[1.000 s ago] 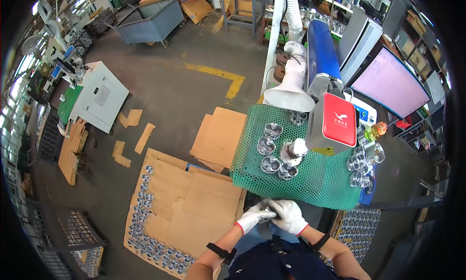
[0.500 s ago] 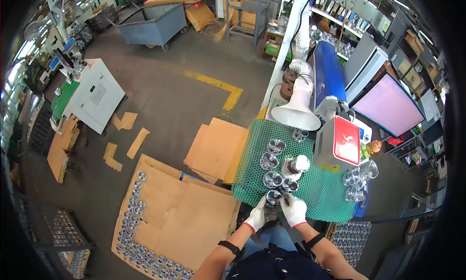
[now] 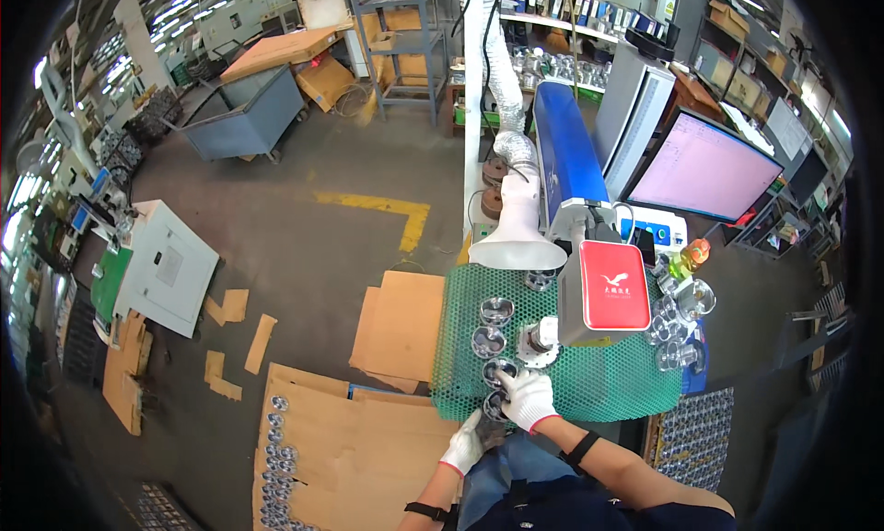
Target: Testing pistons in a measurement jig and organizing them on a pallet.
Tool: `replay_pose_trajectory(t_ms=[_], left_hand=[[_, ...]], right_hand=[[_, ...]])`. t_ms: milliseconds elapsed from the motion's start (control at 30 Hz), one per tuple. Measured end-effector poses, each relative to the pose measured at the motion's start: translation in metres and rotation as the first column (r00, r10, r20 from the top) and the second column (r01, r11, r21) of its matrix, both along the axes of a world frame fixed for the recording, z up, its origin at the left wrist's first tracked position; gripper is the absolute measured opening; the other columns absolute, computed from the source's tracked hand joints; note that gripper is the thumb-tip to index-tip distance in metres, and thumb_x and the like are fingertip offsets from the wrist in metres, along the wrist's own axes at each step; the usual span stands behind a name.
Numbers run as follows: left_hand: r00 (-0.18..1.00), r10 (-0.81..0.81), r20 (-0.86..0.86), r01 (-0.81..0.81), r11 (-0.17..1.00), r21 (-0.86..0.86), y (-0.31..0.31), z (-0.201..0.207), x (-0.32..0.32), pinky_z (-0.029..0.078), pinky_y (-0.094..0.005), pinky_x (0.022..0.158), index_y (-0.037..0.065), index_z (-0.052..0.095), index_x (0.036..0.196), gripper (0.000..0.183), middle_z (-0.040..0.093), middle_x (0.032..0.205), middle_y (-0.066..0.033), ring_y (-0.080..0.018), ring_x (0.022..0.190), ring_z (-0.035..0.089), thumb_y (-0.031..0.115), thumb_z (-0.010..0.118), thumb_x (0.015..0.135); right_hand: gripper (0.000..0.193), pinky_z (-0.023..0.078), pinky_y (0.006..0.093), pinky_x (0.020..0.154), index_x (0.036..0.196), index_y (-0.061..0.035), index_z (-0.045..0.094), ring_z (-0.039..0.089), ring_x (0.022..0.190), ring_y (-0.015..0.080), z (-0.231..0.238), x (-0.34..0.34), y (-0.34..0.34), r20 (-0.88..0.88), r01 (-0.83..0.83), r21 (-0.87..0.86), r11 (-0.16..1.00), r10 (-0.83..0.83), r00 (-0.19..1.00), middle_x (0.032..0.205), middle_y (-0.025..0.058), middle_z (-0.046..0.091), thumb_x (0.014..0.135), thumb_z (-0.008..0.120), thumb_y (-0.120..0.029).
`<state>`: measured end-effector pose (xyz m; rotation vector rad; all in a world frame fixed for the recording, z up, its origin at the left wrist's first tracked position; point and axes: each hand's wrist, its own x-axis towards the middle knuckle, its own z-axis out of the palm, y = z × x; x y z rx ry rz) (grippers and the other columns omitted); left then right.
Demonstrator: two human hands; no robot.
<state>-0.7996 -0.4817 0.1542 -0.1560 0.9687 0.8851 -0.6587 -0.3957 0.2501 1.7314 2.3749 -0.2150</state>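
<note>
Several shiny metal pistons stand on a green mesh mat (image 3: 589,384). My left hand (image 3: 464,444), in a white glove with a red cuff, grips the side of the nearest piston (image 3: 495,405) at the mat's front edge. Over the mat reaches my right hand (image 3: 529,398), gloved the same way. Its curled fingers are at the rim of the piston behind (image 3: 498,372), and its palm hides the mat beneath. Two more pistons, a middle one (image 3: 488,341) and a farther one (image 3: 496,311), stand beyond in a row. A white-and-metal fixture (image 3: 538,343) sits right of them.
A grey machine head with a red cover (image 3: 615,287) overhangs the mat, beside a white funnel-shaped hood (image 3: 517,241). More metal parts (image 3: 677,354) crowd the mat's right end. Cardboard (image 3: 368,457) with rows of pistons lies at the lower left. A monitor (image 3: 707,169) stands at right.
The view has shifted, so the bench appears lower and further left. My right hand has moved from the nearest piston to the one behind; my left hand stays beside the nearest one.
</note>
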Motion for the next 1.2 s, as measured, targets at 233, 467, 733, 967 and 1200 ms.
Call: replay_pose_trajectory(t_ms=[233,467,733,967,1200], left_hand=[[0.349,0.094,-0.932,0.650,0.692,0.313,0.074,0.071,-0.036,0.052,-0.0404,0.095,0.006,0.061,0.128,0.043,0.063,0.128,-0.0161,-0.0310,0.116,0.062,0.025,0.069,0.090],[-0.291,0.626,-0.723,0.912,-0.046,-0.407,0.231,0.054,0.011,0.041,-0.0441,0.107,0.009,0.069,0.110,0.025,0.061,0.128,-0.0154,-0.0338,0.121,0.056,0.018,0.057,0.089],[-0.228,0.387,-0.893,0.959,-0.069,-0.275,0.256,0.026,0.010,0.053,-0.0413,0.091,0.005,0.071,0.105,0.026,0.067,0.112,-0.0205,-0.0352,0.099,0.067,0.019,0.061,0.085],[-0.442,0.489,-0.752,0.895,0.293,-0.335,0.172,0.053,-0.006,0.053,-0.0402,0.077,0.008,0.073,0.085,0.018,0.066,0.091,-0.0113,-0.0294,0.085,0.065,0.019,0.070,0.070],[-0.362,0.172,-0.916,0.414,0.910,0.007,-0.100,0.060,-0.030,0.056,-0.0404,0.083,0.009,0.073,0.095,0.030,0.070,0.104,-0.0122,-0.0296,0.099,0.067,0.024,0.071,0.069]], right_hand=[[0.037,0.049,0.0455,0.067,0.111,-0.0185,0.065,0.066,0.079,0.0322,0.000,0.021,0.005,-0.181,-0.171,0.013,0.985,0.171,0.969,0.084,0.0149,0.065,0.077,0.069,-0.032],[0.036,0.054,0.0471,0.072,0.111,-0.0193,0.068,0.069,0.082,0.0355,0.039,0.085,0.010,-0.230,-0.352,-0.289,0.890,0.293,0.928,0.085,0.0175,0.069,0.078,0.066,-0.033],[0.036,0.053,0.0471,0.066,0.104,-0.0173,0.069,0.068,0.076,0.0346,0.033,0.158,-0.007,-0.186,-0.241,-0.284,0.928,0.193,0.963,0.078,0.0174,0.067,0.073,0.071,-0.036],[0.035,0.053,0.0457,0.075,0.104,-0.0221,0.071,0.067,0.088,0.0358,0.054,0.137,-0.009,-0.150,-0.322,-0.395,0.860,0.286,0.946,0.087,0.0175,0.066,0.071,0.071,-0.032],[0.039,0.052,0.0473,0.073,0.105,-0.0223,0.070,0.066,0.081,0.0358,0.048,0.101,-0.036,-0.211,-0.647,-0.348,0.679,0.615,0.759,0.081,0.0155,0.065,0.068,0.076,-0.034]])
